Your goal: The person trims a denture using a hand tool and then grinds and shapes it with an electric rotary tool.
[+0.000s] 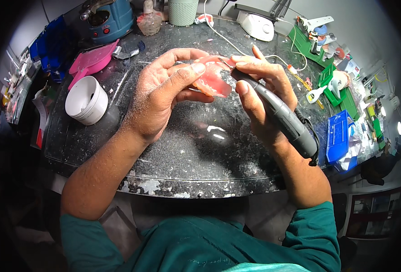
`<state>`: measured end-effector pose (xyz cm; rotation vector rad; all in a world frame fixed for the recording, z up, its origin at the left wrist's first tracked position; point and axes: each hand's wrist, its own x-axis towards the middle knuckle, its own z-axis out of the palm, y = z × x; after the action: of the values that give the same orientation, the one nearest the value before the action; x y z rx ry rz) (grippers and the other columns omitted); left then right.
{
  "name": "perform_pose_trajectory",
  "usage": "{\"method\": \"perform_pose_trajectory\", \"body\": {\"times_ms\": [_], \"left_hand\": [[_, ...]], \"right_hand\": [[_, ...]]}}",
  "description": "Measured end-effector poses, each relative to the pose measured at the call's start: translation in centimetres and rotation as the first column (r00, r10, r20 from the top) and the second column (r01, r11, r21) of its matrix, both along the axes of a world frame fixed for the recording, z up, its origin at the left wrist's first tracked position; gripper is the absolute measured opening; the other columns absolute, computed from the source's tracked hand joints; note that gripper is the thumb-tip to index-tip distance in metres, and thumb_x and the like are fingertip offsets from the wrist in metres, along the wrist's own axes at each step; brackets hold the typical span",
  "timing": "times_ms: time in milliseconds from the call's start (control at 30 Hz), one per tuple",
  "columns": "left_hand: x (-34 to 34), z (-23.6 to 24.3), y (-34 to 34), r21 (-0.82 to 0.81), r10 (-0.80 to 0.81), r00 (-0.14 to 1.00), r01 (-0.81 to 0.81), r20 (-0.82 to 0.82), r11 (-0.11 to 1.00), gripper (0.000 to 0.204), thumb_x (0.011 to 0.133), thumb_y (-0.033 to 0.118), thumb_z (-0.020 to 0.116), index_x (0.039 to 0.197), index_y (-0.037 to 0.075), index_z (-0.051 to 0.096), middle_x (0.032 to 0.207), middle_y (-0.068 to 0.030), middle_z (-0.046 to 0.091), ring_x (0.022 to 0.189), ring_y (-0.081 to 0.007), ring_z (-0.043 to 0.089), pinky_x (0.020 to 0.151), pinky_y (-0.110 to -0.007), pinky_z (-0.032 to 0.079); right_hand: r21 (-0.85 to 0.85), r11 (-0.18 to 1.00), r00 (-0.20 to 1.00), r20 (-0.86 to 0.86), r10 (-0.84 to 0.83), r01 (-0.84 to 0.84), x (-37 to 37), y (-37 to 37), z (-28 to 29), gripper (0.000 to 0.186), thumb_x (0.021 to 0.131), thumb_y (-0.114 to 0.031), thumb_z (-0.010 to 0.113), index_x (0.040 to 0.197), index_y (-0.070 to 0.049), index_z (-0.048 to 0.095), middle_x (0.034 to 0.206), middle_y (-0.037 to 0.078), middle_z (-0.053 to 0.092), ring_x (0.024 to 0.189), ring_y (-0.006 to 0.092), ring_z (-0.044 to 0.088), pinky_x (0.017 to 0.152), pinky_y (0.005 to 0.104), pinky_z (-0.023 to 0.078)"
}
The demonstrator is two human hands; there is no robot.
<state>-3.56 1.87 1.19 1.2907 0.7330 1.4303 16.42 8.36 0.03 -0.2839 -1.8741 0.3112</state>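
In my left hand, dusted with pale powder, a pink denture is pinched between thumb and fingers above the middle of the table. My right hand is wrapped round a dark grey rotary handpiece, its body slanting down to the right. The handpiece's tip end points at the denture's upper right rim; whether the bur touches it is too small to tell. My right fingertips are close to that rim. Part of the denture is hidden behind my left fingers.
On the dusty dark table, a white tub and a pink dustpan stand left. At the back are a blue machine, a glass bottle, a pale green basket and a white control box. Blue bins line the right.
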Motion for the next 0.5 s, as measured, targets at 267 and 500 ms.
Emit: {"method": "perform_pose_trajectory", "body": {"times_ms": [267,500], "left_hand": [[-0.09,0.06,-0.10,0.002,-0.006,1.000,0.006,0.010,1.000,0.040,0.098,0.022,0.054,0.127,-0.005,0.049,0.120,-0.0161,0.063,0.100,-0.0161,0.067,0.081,-0.029,0.059],[-0.12,-0.42,0.19,0.044,0.012,1.000,-0.012,-0.011,0.999,0.042,0.094,0.013,0.061,0.130,-0.003,0.048,0.122,-0.0166,0.064,0.110,-0.0171,0.063,0.102,-0.031,0.046]], "right_hand": [[-0.023,0.999,1.000,-0.010,0.022,-0.022,-0.06,-0.02,-0.05,0.028,0.082,-0.008,0.069,0.109,-0.004,0.063,0.104,0.011,0.071,0.087,0.0159,0.068,0.111,0.0521,0.033],[-0.057,0.997,0.998,-0.057,0.038,-0.042,0.22,-0.12,0.13,0.029,0.086,-0.007,0.065,0.113,-0.002,0.057,0.107,0.013,0.070,0.092,0.0177,0.069,0.111,0.0525,0.034]]}}
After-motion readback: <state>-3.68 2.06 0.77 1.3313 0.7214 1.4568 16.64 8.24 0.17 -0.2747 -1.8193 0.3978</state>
